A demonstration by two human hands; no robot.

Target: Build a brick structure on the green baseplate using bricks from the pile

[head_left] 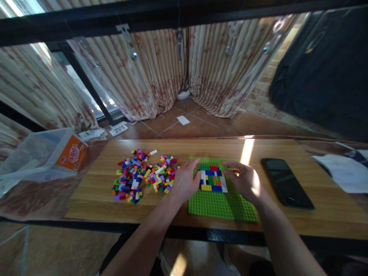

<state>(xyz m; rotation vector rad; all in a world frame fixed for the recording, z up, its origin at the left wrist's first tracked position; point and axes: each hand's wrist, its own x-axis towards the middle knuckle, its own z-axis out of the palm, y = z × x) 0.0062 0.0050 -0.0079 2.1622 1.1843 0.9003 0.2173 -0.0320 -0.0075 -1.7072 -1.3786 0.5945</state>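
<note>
While both hands frame a brick block [213, 178] on the green baseplate [221, 203], left hand [185, 182] and right hand [244, 181] rest w/ fingers loosely spread, pinching nothing. Mid-build, likely; next brick needs a reach to the loose pile [143, 174] on the desk [201, 147].

Light wooden tabletop [287, 153]: green studded plastic baseplate [221, 205] at front edge, centre. Loose pile of small multicoloured plastic bricks [143, 174] toward left edge. Black flat smartphone [286, 183] toward right edge.

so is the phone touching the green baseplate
Apart. The head view shows bare wooden table between the phone and the right edge of the green baseplate.
</note>
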